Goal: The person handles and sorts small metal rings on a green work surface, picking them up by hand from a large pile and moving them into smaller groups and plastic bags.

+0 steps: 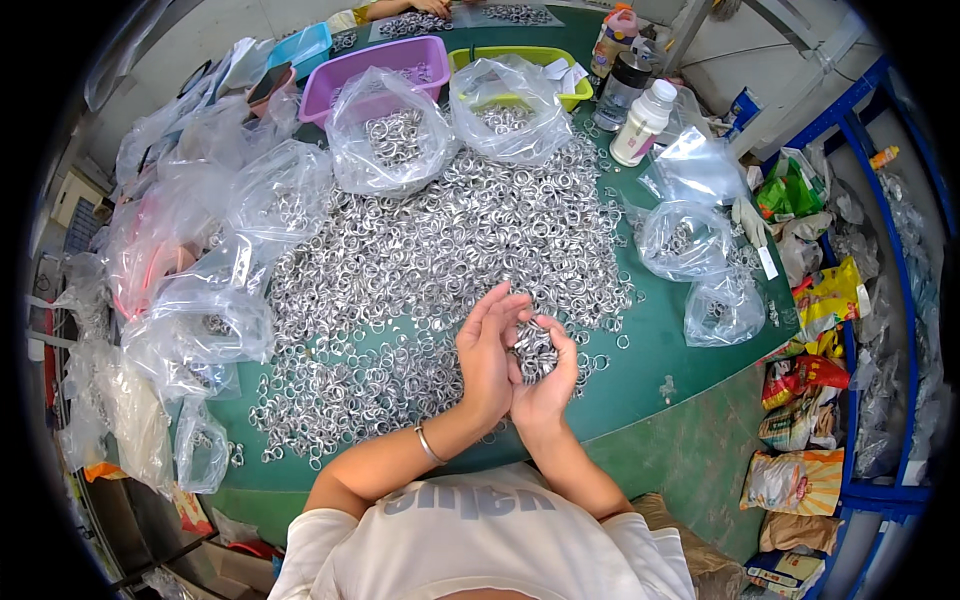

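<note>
A clump of small silvery metal rings (pixel 535 352) sits cupped between my two hands, above the right part of a broad heap. My right hand (pixel 549 393) curls round the rings from below and the right, thumb side up. Against their left side rests my left hand (pixel 484 352), fingers long and slightly bent, its heel touching the right hand. Beyond and to the left spreads the large heap of loose rings (pixel 450 240). A thinner patch of rings (pixel 350 390) lies nearer, left of my left forearm.
Clear bags of rings (pixel 392 150) stand at the back before a purple basin (pixel 330 75) and a yellow-green basin (pixel 570 88). A white bottle (pixel 643 125) stands back right. Plastic bags (pixel 190 260) crowd the left. A person's hand (pixel 432 8) shows across the green table (pixel 655 370).
</note>
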`<act>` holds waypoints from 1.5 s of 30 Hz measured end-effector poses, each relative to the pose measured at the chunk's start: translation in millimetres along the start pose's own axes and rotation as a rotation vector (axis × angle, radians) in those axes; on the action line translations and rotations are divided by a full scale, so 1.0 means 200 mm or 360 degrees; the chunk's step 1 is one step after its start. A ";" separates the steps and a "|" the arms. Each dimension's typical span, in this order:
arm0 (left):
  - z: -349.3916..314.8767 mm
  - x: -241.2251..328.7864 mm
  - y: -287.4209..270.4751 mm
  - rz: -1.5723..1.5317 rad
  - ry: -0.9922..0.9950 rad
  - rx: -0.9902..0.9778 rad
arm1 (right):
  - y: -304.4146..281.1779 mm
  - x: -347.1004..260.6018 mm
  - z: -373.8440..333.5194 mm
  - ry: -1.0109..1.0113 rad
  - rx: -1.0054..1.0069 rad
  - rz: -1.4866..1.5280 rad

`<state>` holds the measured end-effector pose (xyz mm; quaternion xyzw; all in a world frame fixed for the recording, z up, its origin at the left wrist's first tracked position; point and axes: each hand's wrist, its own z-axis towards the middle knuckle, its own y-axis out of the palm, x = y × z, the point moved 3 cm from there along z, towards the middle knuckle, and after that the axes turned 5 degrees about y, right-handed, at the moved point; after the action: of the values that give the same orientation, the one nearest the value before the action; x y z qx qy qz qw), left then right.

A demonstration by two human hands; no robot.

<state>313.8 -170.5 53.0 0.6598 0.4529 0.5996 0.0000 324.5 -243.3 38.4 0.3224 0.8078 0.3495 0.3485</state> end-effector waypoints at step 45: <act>-0.59 0.43 -1.14 0.2064 0.1141 0.0268 | 0.18 0.49 0.05 -0.1240 -0.1058 -0.3402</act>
<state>73.0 -49.1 29.8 0.5563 -0.0105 0.6211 -0.5520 288.1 -144.7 28.4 -0.5377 0.3764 -0.0479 0.7529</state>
